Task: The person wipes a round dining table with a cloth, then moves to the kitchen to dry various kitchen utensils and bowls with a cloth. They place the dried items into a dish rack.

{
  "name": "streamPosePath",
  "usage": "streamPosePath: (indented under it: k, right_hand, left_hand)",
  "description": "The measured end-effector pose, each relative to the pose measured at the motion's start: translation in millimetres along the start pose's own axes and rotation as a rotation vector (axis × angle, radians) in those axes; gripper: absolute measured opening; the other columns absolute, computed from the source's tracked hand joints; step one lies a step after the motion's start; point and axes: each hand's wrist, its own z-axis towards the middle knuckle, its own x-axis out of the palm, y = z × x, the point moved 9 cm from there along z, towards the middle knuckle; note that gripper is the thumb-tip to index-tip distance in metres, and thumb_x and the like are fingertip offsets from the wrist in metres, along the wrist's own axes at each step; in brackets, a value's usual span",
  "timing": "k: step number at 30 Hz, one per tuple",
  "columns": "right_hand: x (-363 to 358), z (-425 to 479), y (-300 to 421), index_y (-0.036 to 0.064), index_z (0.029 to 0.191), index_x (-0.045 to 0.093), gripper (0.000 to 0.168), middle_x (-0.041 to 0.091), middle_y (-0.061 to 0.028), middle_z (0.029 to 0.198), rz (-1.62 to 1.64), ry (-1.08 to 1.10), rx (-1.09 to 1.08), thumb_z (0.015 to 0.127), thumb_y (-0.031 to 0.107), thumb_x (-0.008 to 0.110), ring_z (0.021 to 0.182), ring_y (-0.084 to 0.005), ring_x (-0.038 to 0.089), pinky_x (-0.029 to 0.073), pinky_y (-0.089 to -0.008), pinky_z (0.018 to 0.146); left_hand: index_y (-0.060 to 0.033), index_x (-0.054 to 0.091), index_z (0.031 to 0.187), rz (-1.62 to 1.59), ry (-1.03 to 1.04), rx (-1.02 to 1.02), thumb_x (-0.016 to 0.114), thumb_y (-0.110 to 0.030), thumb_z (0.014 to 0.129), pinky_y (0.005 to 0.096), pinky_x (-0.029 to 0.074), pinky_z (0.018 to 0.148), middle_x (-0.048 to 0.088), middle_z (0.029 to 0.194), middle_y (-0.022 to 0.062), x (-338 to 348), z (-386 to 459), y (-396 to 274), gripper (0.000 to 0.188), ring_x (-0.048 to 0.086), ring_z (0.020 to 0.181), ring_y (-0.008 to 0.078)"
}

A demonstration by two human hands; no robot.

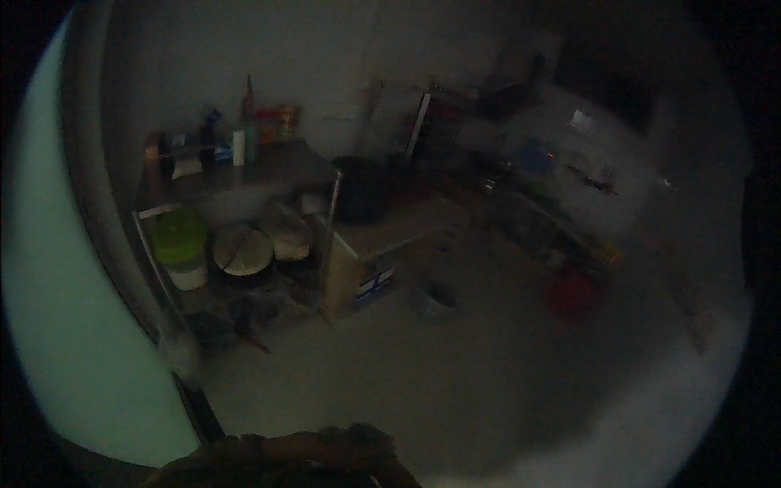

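Observation:
Neither of my hands can be made out; only a dark shape, perhaps clothing, shows at the bottom edge. Before me, in a dim room, stands a shelf unit (334, 204) with metal edges. On its top are a white cylindrical container (238, 147), a bottle with a pointed top (248, 107) and several small packages. The shelf below holds a green item (179, 235) over a white bucket (190, 277), a round pale-topped container (243, 250) and a pale bag (290, 239).
A bright doorway or window (67, 305) fills the left side. Right of the shelf stands a low wooden cabinet or box (348, 274), with a bowl or basin (434, 302) on the floor (390, 378) beside it. A blurred red object (572, 293) lies farther right.

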Motion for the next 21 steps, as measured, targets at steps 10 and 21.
streamPosePath:
  k: [10,21]
  right_hand:
    - [-101,169,97,0.008,0.091,0.057,0.022,0.061,-0.0054,0.089,-0.606,0.124,-0.690,0.082,0.027,0.048,0.073,-0.0175,0.057,0.047,-0.0296,0.065]
    - [-180,377,134,0.009,0.088,0.058,0.019,0.062,-0.0060,0.084,-0.279,0.697,0.114,0.081,0.023,0.048,0.059,-0.0201,0.057,0.047,-0.0304,0.061]
  left_hand:
    - [-0.0072,0.049,0.111,0.300,-0.288,-0.020,0.033,-0.029,0.091,0.0356,0.043,0.079,0.055,0.105,0.0108,-268,53,84,0.034,0.054,0.094,0.0252]
    - [-0.0049,0.054,0.101,0.556,-1.114,-0.335,0.043,-0.026,0.086,0.0334,0.042,0.082,0.056,0.100,0.0107,-616,-29,181,0.028,0.053,0.094,0.0213]
